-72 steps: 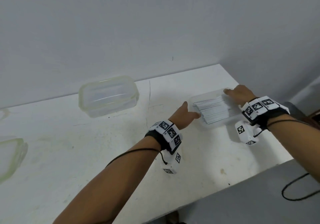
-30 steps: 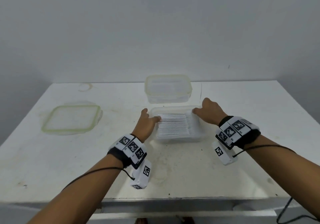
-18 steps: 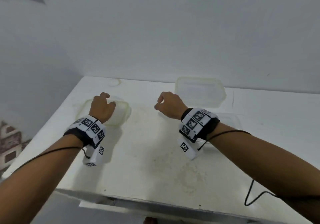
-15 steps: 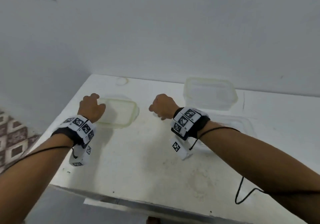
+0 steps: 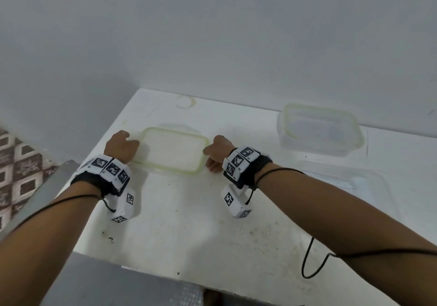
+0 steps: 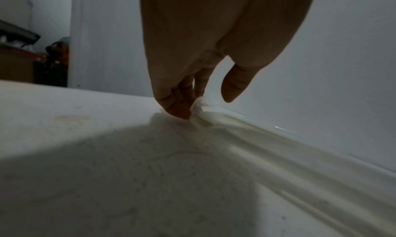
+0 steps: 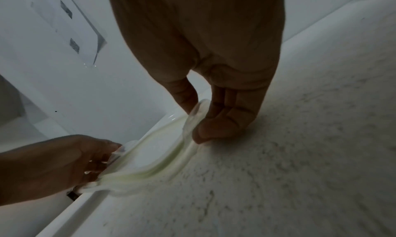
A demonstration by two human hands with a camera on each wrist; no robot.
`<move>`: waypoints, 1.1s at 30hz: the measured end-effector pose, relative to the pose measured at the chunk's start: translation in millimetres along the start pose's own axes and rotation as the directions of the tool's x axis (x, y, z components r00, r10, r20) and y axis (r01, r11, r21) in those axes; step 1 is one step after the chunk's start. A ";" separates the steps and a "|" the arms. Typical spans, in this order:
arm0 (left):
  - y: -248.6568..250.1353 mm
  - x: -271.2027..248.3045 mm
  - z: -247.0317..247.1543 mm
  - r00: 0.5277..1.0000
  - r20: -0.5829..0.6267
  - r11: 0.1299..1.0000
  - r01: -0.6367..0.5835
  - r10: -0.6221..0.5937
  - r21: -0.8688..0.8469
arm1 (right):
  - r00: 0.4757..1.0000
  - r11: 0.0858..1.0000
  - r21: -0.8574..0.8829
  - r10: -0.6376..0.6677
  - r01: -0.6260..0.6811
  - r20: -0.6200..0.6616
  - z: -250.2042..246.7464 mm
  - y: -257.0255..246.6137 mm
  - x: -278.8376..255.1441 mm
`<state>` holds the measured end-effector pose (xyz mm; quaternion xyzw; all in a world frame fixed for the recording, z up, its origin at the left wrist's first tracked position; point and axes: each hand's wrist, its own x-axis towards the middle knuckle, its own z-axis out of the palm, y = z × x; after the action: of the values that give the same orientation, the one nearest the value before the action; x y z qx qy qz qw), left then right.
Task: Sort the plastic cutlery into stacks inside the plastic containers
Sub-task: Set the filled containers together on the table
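Observation:
A clear lid (image 5: pixel 172 149) with a yellow-green seal lies flat on the white table (image 5: pixel 189 223). My left hand (image 5: pixel 133 141) grips its left end, fingers curled at the end tab (image 6: pixel 199 107). At its right end, my right hand (image 5: pixel 209 157) pinches the other tab (image 7: pixel 193 115) between thumb and fingers. In the right wrist view the lid (image 7: pixel 154 156) spans between both hands, with the left hand (image 7: pixel 102 157) at its far end. A clear container of stacked white cutlery (image 5: pixel 343 182) sits to the right, partly behind my right forearm.
A second clear container (image 5: pixel 319 128) with a yellow-green rim stands at the back right near the wall. The table's left edge (image 5: pixel 99 163) runs close beside my left hand, with patterned floor below. A black cable (image 5: pixel 307 265) trails off my right arm.
Both hands left the cutlery container and moved left to the lid, one at each end. The view has swung left with them.

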<state>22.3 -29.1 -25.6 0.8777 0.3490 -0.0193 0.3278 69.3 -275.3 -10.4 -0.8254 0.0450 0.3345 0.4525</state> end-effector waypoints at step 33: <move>185.1 -215.6 152.3 0.726 0.402 0.828 -0.447 0.557 -0.339 | 0.928 0.962 0.180 -0.133 0.206 -0.349 -289.4 237.6 -171.8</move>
<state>4.9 -348.4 15.7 0.8639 0.0031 -0.1102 0.4915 -4.8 -678.8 27.3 -0.8174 0.0846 0.1428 0.5517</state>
